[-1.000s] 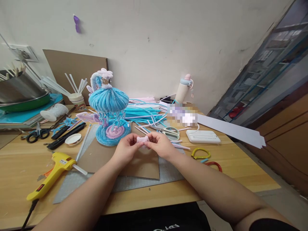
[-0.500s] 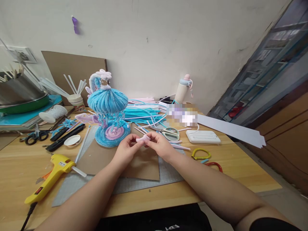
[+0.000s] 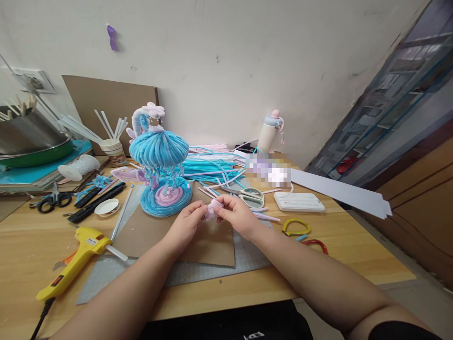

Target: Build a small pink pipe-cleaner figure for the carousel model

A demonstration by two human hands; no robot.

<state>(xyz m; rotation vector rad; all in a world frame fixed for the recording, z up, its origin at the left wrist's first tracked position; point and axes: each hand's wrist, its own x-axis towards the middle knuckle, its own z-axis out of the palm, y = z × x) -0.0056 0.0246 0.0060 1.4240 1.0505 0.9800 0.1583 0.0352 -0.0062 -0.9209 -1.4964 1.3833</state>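
Between my two hands is a small bent piece of pale pink pipe cleaner (image 3: 213, 209), held just above a brown cardboard sheet (image 3: 208, 245). My left hand (image 3: 189, 219) pinches its left side between thumb and fingers. On the other side my right hand (image 3: 235, 215) grips it with thumb and forefinger; the fingers partly cover it. Close by on the left stands a blue pipe-cleaner jellyfish (image 3: 159, 148) on a round blue and pink coiled base (image 3: 146, 203), topped with a pale flower (image 3: 155, 110). Light-handled scissors (image 3: 252, 197) lie behind my right hand.
A yellow glue gun (image 3: 81, 255) lies at left, near black scissors (image 3: 54, 198) and a roll of tape (image 3: 106, 208). Blue pipe cleaners (image 3: 205, 170) are heaped behind. To the right are a white power bank (image 3: 299, 201), yellow-handled pliers (image 3: 296, 226) and a bottle (image 3: 268, 134).
The pink piece has been turned in my fingers and now shows a bunched, wider face. My left fingers have shifted slightly on it; the things on the table look the same.
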